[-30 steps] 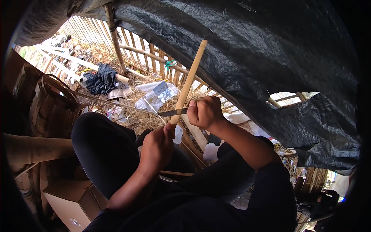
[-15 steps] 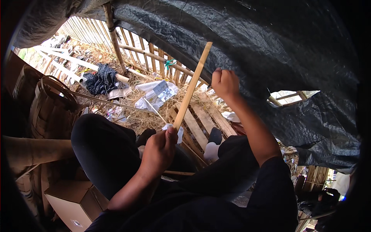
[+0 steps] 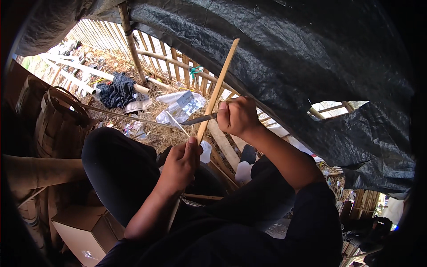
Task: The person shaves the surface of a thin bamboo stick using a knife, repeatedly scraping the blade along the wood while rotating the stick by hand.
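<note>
1. Bamboo strip (image 3: 218, 86): you hold it slanted, top end toward 1 o'clock, lower end running down past your knee.
2. Left hand (image 3: 182, 162): grip closed round the strip's lower part, thumb pressed along it.
3. Right hand (image 3: 238, 116): grip closed on a knife (image 3: 198, 119), blade lying across the strip, tip toward 9 o'clock.
4. Progress, judged: blade sits about mid-length; the strip above looks clean and pale, how much paring is left below I cannot tell.
5. Around: woven basket (image 3: 58, 124) at 9 o'clock, cardboard box (image 3: 84, 231) at 7, black tarp (image 3: 289, 58) overhead.
</note>
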`<move>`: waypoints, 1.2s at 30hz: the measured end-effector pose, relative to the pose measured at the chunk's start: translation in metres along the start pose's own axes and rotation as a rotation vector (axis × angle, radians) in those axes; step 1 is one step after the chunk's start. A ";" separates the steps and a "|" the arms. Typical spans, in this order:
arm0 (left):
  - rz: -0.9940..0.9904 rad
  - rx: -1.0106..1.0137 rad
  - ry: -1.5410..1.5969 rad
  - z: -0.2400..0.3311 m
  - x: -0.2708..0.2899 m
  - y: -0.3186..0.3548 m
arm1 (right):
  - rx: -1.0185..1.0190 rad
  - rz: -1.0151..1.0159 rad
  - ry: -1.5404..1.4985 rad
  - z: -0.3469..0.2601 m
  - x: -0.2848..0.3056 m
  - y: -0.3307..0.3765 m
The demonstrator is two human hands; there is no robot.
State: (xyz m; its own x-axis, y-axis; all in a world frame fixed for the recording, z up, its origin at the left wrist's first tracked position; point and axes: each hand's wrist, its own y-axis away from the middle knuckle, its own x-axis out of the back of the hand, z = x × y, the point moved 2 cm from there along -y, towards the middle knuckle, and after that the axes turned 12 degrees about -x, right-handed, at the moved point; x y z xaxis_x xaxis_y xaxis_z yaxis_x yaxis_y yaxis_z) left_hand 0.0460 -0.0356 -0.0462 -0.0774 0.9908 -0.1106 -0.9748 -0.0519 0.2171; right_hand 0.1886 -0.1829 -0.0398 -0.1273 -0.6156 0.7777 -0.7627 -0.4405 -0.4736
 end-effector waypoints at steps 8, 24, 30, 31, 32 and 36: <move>0.007 0.053 0.002 0.003 0.004 0.004 | -0.098 0.068 0.053 0.015 0.002 -0.006; 0.007 0.039 -0.070 0.005 -0.003 0.007 | -0.138 0.154 0.191 0.026 0.013 -0.014; -0.009 0.015 -0.049 0.003 -0.003 0.006 | -0.212 0.131 0.227 0.032 0.018 -0.023; -0.001 0.034 -0.045 0.005 -0.004 0.008 | -0.233 0.034 0.163 0.021 0.017 -0.017; 0.008 0.053 -0.040 0.006 -0.004 0.008 | -0.176 0.029 0.147 0.017 0.013 -0.011; -0.035 0.065 -0.058 0.005 -0.005 0.008 | -0.348 0.094 0.251 0.060 0.022 -0.036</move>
State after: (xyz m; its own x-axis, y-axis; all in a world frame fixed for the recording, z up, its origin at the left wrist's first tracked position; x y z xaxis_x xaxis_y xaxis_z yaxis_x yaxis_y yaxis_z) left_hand 0.0399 -0.0403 -0.0395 -0.0297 0.9975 -0.0637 -0.9609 -0.0110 0.2766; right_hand 0.2517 -0.2196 -0.0307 -0.3240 -0.4454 0.8346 -0.9030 -0.1175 -0.4133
